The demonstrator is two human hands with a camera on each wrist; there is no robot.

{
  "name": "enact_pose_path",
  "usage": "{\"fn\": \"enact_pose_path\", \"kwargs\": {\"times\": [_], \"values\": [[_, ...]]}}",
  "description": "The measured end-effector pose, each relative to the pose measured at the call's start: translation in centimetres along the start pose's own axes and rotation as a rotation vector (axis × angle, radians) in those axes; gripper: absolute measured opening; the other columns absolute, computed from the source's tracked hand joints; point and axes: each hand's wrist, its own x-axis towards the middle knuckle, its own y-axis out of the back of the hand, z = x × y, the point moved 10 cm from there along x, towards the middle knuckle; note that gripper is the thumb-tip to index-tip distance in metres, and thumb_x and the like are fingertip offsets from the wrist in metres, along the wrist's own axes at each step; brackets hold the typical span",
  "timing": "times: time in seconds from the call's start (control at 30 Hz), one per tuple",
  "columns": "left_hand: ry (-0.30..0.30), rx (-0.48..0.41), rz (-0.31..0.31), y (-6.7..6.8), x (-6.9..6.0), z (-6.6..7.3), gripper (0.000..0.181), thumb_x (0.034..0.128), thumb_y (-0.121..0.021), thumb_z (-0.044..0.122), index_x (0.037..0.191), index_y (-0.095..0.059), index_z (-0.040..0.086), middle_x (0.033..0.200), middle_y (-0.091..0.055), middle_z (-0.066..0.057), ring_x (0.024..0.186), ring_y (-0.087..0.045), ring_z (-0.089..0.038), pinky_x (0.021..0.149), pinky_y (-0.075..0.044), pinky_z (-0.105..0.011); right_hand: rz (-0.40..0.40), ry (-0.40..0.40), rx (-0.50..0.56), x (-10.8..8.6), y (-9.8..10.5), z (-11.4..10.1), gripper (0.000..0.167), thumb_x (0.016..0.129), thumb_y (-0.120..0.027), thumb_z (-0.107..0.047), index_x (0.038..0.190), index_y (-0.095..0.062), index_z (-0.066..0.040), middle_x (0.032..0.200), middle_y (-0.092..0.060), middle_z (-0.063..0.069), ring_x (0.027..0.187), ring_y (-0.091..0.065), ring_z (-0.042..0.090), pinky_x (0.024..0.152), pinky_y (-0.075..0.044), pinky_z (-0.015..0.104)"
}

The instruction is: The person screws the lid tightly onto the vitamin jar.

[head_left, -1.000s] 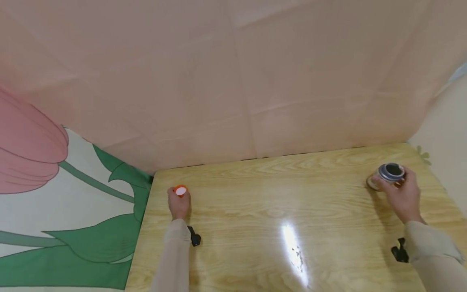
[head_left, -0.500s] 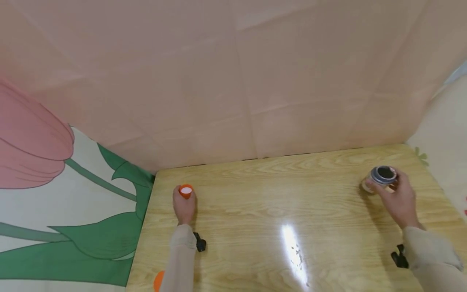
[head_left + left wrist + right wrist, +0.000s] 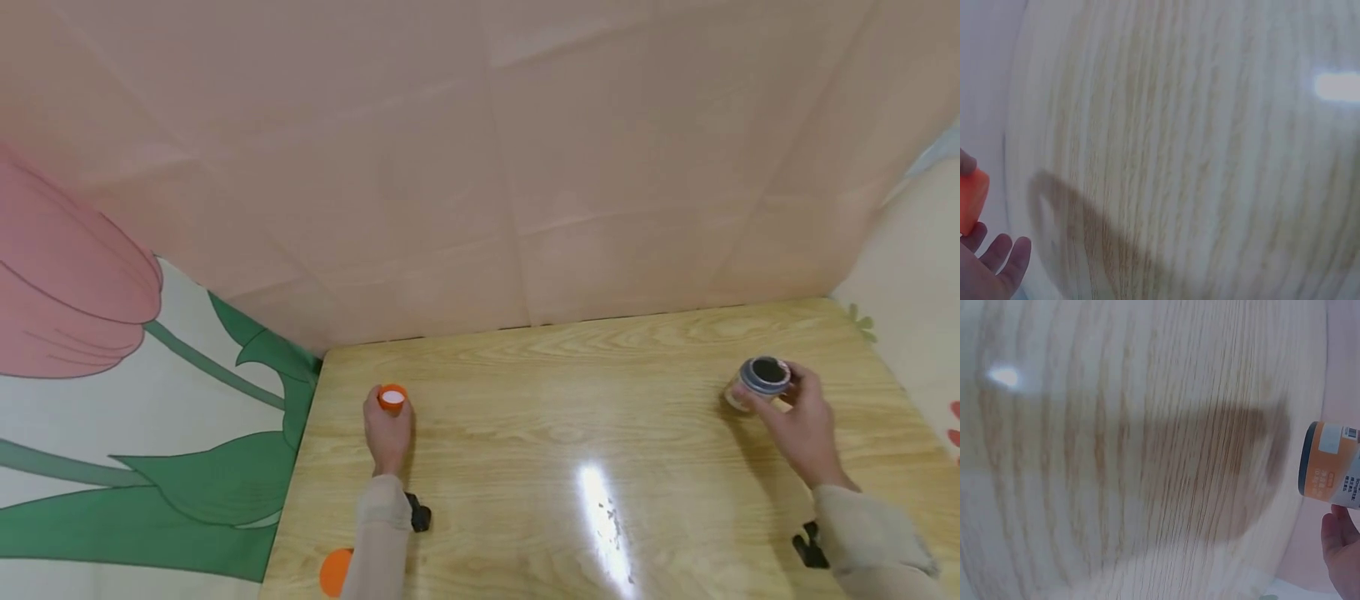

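Pale pink cloth [image 3: 510,167] hangs at the back, with soft fold lines in it. On the left is a white cloth with a big pink flower [image 3: 67,292] and green leaves [image 3: 217,479]. On the right is a whitish wall [image 3: 918,275] with bits of green and red on it. Below is a yellow-brown wooden tabletop [image 3: 525,408]. A bright patch of light [image 3: 603,529] shines on it near the front.

Both hands are well apart. The left hand [image 3: 388,437] is near the left edge, with its thumb and fingers pinching a small orange thing [image 3: 392,406] that has a white round part on top. The right hand [image 3: 802,429] is over by the right side and grips a jar [image 3: 742,385] with its thumb and fingers. The jar has a blue-gray rim and a dark top, and its side is orange and white with tiny writing. I cannot tell if the jar touches the wood.

Near the front left, a flat-looking orange round thing [image 3: 334,572] peeks out beside the left sleeve [image 3: 381,533]. The right sleeve [image 3: 870,533] is light too. Small black pieces sit at both wrists.
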Motion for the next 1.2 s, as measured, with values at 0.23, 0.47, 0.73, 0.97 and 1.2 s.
{"fn": "enact_pose_path", "kwargs": {"times": [0.23,0.47,0.73,0.97,1.2], "values": [[-0.033,-0.023,-0.052,-0.5,-1.2,1.2,0.058,0.0872,-0.072,0.015,0.139,-0.049,0.003,0.135,-0.055,-0.021,0.127,-0.052,-0.039,0.107,-0.042,-0.055,-0.041,0.048,0.004,-0.7,-1.3,-0.7,0.074,0.083,-0.080,-0.016,0.144,-0.040,-0.006,0.113,-0.041,-0.028,0.097,-0.042,-0.020,0.078,-0.036,0.001],[-0.068,-0.005,-0.094,-1.4,-2.1,1.6,0.059,0.0873,-0.072,0.015,0.140,-0.048,0.004,0.137,-0.054,-0.020,0.129,-0.051,-0.037,0.108,-0.041,-0.056,-0.074,0.050,0.002,-1.4,-2.4,-1.1,0.076,0.083,-0.081,-0.017,0.144,-0.038,-0.001,0.114,-0.042,-0.025,0.097,-0.042,-0.020,0.076,-0.037,0.000],[-0.102,0.007,-0.150,-2.5,-3.5,2.2,0.061,0.0880,-0.073,0.019,0.142,-0.047,0.007,0.139,-0.054,-0.016,0.131,-0.051,-0.034,0.108,-0.042,-0.054,-0.092,0.066,-0.009,-2.1,-3.1,-1.8,0.080,0.083,-0.080,-0.018,0.146,-0.035,0.001,0.126,-0.051,0.017,0.100,-0.037,-0.022,0.081,-0.035,-0.003],[-0.188,0.023,-0.158,-3.3,-5.3,2.8,0.058,0.0866,-0.075,0.017,0.138,-0.052,0.005,0.134,-0.058,-0.016,0.125,-0.055,-0.034,0.105,-0.045,-0.052,-0.103,0.093,0.016,-2.9,-4.1,-2.5,0.079,0.083,-0.081,-0.015,0.145,-0.035,0.004,0.131,-0.049,0.030,0.104,-0.038,-0.023,0.085,-0.034,-0.005],[-0.209,0.016,-0.181,-4.0,-6.8,3.5,0.059,0.0847,-0.076,0.016,0.138,-0.053,0.006,0.132,-0.059,-0.016,0.123,-0.056,-0.033,0.103,-0.047,-0.051,-0.107,0.118,0.030,-4.0,-5.0,-3.2,0.080,0.081,-0.082,-0.013,0.144,-0.037,0.003,0.130,-0.050,0.027,0.108,-0.038,-0.023,0.088,-0.031,-0.006]]}}
